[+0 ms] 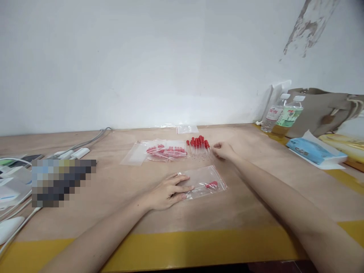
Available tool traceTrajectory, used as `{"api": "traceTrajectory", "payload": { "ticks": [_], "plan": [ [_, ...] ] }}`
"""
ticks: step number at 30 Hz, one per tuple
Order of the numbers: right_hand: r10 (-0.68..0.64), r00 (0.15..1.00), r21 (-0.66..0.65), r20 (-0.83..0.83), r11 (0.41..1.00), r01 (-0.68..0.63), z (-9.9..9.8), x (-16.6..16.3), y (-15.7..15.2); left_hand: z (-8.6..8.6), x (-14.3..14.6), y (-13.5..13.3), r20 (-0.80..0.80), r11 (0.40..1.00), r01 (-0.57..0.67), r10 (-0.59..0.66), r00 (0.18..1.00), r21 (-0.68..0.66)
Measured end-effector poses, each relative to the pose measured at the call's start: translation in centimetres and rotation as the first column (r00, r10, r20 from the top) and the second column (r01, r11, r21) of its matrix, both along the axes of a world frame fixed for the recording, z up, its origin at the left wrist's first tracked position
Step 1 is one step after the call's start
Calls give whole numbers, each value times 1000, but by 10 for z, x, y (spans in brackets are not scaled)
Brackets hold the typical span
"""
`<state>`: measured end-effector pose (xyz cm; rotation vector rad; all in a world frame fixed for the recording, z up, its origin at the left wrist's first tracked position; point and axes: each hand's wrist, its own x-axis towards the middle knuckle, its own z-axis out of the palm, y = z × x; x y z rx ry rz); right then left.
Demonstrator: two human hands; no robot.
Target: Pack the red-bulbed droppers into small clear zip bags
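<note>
My left hand point(167, 192) lies flat with fingers spread on the left part of a clear zip bag point(197, 178). Inside that bag, near its right end, is a red rubber bulb point(211, 184); whether a stem joins it is hard to see. A pile of droppers point(199, 146), with red bulbs and thin clear stems, lies beyond the bag. At the pile's right edge my right hand point(224, 151) has its fingers curled together, and anything between the fingertips is hidden. Left of the pile, several filled zip bags point(167, 151) with red bulbs lie overlapped.
A flat clear bag point(133, 154) lies left of the filled ones, another bag point(187, 129) by the wall. Bottles point(288, 115), a grey handbag point(318, 110) and a blue tissue pack point(314, 149) stand at right. Chargers and cables point(81, 152) occupy the left.
</note>
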<state>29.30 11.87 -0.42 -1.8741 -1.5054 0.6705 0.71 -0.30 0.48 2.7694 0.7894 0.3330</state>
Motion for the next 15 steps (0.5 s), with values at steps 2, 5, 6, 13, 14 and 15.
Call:
{"api": "traceTrajectory", "payload": {
  "ticks": [2, 5, 6, 13, 14, 15],
  "plan": [
    [-5, 998, -33, 61, 999, 7, 3, -5, 13, -1, 0, 0, -3, 1000, 8, -8, 1000, 22],
    [5, 989, -86, 151, 996, 8, 7, -12, 26, -2, 1, 0, -2, 999, 20, -20, 1000, 34],
    [7, 985, -96, 170, 995, 10, 9, -15, 29, -2, 1, 0, 0, 999, 21, -21, 1000, 31],
    [-11, 997, -40, 79, 999, 14, 11, -12, 24, -1, 0, -1, -6, 1000, 11, -11, 1000, 17],
    [-12, 999, -27, 42, 1000, 13, 10, -7, 19, -1, 0, -1, -7, 1000, 12, -11, 1000, 17],
    [-12, 1000, -14, 11, 1000, 12, 9, -3, 13, -2, 0, -1, -6, 1000, 13, -13, 1000, 17]
  ]
}}
